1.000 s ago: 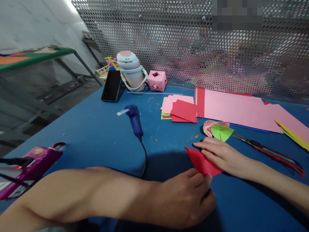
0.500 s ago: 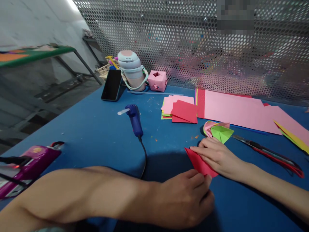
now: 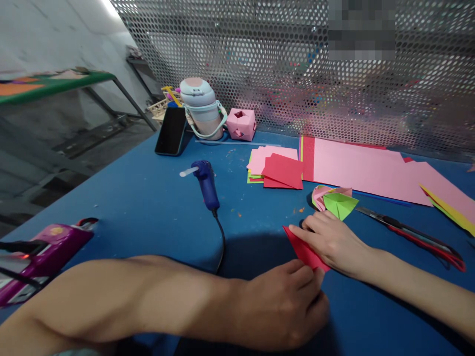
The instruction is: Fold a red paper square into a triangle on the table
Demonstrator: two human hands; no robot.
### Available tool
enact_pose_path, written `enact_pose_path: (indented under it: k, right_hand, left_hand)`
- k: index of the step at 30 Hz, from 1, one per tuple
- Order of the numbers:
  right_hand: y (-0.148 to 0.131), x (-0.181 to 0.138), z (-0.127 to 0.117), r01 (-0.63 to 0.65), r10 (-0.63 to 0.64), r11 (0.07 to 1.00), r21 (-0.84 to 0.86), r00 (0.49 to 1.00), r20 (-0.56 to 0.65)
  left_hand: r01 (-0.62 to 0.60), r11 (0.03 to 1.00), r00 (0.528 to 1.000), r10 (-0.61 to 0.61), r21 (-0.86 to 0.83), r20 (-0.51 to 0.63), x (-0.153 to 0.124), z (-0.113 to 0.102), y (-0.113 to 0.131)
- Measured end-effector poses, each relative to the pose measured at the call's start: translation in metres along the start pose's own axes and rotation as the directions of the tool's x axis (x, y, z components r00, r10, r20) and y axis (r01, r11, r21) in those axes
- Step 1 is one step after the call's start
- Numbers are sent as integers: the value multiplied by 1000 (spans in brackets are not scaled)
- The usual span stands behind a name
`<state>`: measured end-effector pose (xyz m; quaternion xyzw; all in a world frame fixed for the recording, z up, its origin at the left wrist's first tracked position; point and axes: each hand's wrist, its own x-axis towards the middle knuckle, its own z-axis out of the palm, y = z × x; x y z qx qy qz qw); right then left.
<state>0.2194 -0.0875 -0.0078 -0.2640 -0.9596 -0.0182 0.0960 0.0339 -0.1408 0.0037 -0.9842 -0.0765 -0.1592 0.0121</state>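
A folded piece of red paper [image 3: 305, 251] lies on the blue table between my two hands, its point facing up and left. My left hand [image 3: 287, 304] is closed at the near edge of the paper, thumb and fingertips pinching it. From the right, my right hand [image 3: 336, 241] holds the paper down, fingers pressed along its upper edge; part of the sheet is hidden beneath. Just beyond that hand sit folded green paper [image 3: 340, 203] and a folded pink piece [image 3: 319, 196].
A blue glue gun [image 3: 208, 185] rests left of centre. Further back are loose paper squares [image 3: 284, 171], long pink sheets [image 3: 356, 165], a pink paper cube [image 3: 241, 124], a bottle [image 3: 204, 109] and a phone [image 3: 171, 131]. A utility knife [image 3: 393, 222] lies right; a purple power strip [image 3: 61, 249], left.
My right hand has shifted slightly on the red paper, its fingers now a little further along the upper edge. My left hand stays in nearly the same pinch.
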Motion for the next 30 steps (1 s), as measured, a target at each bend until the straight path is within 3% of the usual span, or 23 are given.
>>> enact_pose_path:
  k: [5,12,21,30]
  right_hand:
    - [1,7,1,25,-24,999,-34,999,25]
    - [2,18,-1,-1,-4,994,108,999,47]
    - [1,8,3,-16,46,971,240,992,-118]
    - [-1,21,-2,-29,47,953,302,998,-52]
  left_hand:
    - [2,1000,1000,-2,17,-14,0,1,0]
    - [0,1000,1000,0,31,-6,1,1,0]
    - [-2,1000,1000,3,26,-28,0,3,0]
    - [12,1000,1000,-11,-28,24,2,0,4]
